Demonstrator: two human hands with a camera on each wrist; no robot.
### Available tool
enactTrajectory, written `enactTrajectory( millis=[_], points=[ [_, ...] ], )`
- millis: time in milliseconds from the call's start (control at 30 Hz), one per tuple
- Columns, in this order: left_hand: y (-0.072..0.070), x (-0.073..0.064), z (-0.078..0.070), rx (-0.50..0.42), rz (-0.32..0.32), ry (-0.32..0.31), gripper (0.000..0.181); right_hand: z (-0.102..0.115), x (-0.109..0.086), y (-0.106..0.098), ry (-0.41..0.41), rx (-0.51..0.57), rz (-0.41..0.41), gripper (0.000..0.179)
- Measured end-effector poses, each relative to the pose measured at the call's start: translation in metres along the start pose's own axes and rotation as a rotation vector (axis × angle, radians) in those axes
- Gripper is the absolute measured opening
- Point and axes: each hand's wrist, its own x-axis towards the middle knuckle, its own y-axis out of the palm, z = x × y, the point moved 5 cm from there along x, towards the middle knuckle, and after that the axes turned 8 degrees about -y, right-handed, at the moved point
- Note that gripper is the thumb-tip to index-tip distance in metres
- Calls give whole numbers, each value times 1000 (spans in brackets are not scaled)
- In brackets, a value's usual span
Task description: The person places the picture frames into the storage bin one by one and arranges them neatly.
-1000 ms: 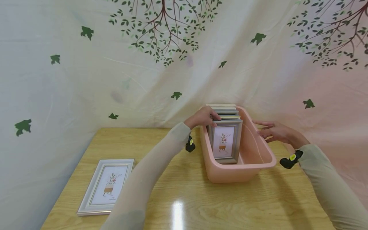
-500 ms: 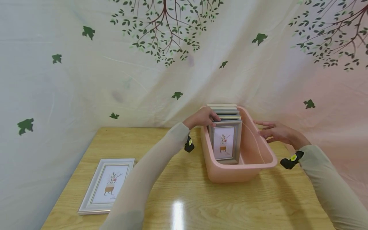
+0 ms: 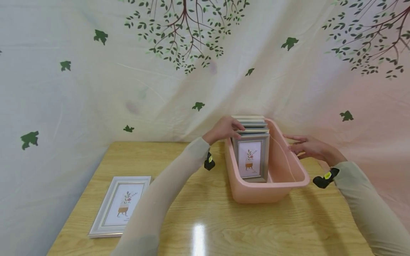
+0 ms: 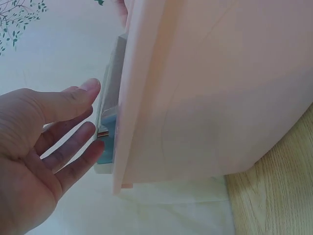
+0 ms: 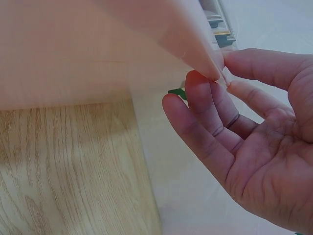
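A pink plastic basin (image 3: 256,195) stands on the wooden table, with several picture frames upright in a row toward its back. The front one, a grey-brown picture frame (image 3: 266,160), shows a potted-plant print. Over the left side of the row is my left hand (image 3: 223,128), its fingers loosely bent and spread, fingertips right at the frames' top edges (image 4: 104,134). My right hand (image 5: 259,127) pinches the basin's right rim (image 5: 215,68) between thumb and fingers. A white picture frame (image 3: 105,209) lies face up at the table's left, partly hidden by my left sleeve.
The wooden table (image 3: 198,213) reaches back to a pale cloth backdrop (image 3: 153,89) printed with branches and green leaves. The basin stands near the table's back edge. Black wrist-worn devices (image 3: 325,177) sit at both cuffs.
My left hand has shifted slightly up and left, its fingertips easing off the front frame's top corner. The right hand stays at the rim, and the basin and frames keep their places.
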Motion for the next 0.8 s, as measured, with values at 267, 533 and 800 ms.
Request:
enactTrajectory(
  millis=[267, 533, 800],
  points=[
    [-7, -4, 5, -10, 0, 0, 29, -1, 2, 1, 1, 8, 8, 77],
    [-14, -16, 6, -29, 2, 4, 30, 1, 2, 3, 8, 3, 13, 77],
    [-24, -31, 14, -23, -21, 13, 26, 3, -1, -1, 9, -25, 31, 78]
  ],
)
